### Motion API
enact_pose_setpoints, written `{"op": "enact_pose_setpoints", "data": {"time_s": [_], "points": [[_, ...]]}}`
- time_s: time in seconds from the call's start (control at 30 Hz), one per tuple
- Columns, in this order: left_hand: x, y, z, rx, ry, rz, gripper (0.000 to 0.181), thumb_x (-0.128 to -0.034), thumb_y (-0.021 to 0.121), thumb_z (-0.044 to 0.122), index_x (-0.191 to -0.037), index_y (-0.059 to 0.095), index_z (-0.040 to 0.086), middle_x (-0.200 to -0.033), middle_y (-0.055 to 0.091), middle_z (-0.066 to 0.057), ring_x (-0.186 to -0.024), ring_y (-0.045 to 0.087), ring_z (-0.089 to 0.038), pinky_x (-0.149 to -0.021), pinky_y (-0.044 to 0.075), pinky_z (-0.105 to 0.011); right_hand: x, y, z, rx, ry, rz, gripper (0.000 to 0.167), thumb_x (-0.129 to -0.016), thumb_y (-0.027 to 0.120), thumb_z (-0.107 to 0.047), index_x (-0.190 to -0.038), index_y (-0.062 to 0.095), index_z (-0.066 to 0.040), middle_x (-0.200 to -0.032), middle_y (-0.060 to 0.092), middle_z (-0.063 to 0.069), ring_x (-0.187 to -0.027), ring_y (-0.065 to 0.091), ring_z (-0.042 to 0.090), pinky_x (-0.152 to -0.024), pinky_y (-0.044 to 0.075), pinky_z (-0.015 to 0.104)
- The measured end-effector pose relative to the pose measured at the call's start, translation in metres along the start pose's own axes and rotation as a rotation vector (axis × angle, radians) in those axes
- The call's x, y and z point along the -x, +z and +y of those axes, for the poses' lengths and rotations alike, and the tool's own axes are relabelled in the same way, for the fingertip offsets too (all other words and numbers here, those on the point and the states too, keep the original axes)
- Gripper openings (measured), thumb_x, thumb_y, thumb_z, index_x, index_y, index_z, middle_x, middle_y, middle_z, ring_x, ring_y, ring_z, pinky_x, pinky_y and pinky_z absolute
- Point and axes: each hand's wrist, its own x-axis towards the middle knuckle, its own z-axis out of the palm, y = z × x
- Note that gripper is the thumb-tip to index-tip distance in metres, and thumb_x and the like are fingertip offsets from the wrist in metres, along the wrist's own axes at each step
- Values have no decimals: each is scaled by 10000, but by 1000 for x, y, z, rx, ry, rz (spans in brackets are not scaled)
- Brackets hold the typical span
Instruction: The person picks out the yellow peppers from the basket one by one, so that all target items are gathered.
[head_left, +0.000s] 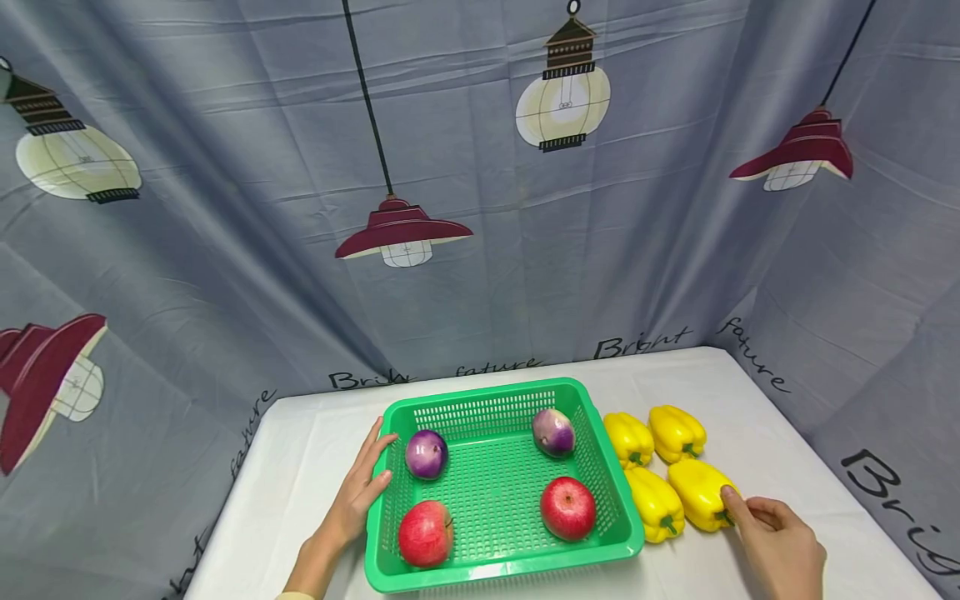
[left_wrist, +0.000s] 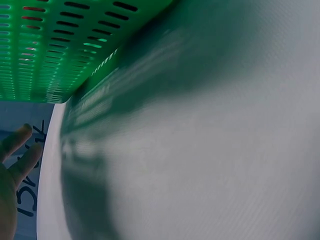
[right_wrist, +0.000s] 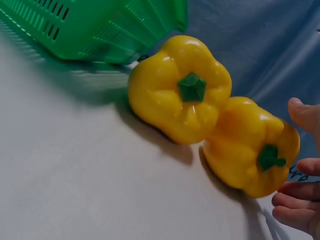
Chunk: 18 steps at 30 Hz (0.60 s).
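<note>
A green plastic basket stands on the white table. In it lie two red apples and two round purple pieces of produce, whose kind I cannot tell. My left hand is at the basket's left rim, fingers extended along it. Right of the basket sit several yellow bell peppers with green stems. My right hand is at the nearest right bell pepper, thumb and fingers spread around its stem end. The right wrist view shows fingertips beside this pepper and the thumb apart from it.
White cloth covers the table. Behind and at both sides hangs a grey-blue curtain printed with lamps and lettering. A second bell pepper stands between the right-hand one and the basket.
</note>
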Motion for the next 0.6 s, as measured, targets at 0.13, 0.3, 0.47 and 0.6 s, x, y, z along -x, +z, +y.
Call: {"op": "enact_pose_setpoints", "data": {"time_s": [0.13,0.3,0.47,0.6], "points": [[-2,-2,0,-51,25,-7,524,-991,486,185,-1502,445,76,-1660,187,-157,-1475,254,-411,-1023,290,-738,1,-2,-11,-6,-44,40,742,-890,690,-574,-1183,598,101,-1136,650,335,-986,661,445,-726,552,342],[-4,-8,1,-121,50,-13,556,-964,553,172,-1506,455,91,-1635,234,-194,-1428,328,-453,-993,352,-726,4,-1,-39,-23,-164,44,733,-904,703,-526,-1275,565,90,-1238,598,329,-1181,562,482,-970,464,565],[-7,-16,6,-201,52,-45,612,-925,664,206,-1499,472,112,-1635,256,-147,-1415,364,-423,-1002,373,-702,2,0,-71,-41,-377,30,658,-882,761,-475,-1249,619,53,-1220,645,263,-1151,608,439,-943,489,515],[-12,-24,11,-279,46,-69,663,-881,739,263,-1487,497,149,-1631,282,-107,-1409,371,-413,-983,381,-717,-3,2,-100,-54,-539,-24,667,-883,763,-475,-1274,609,42,-1255,627,242,-1167,588,451,-950,487,547]]}}
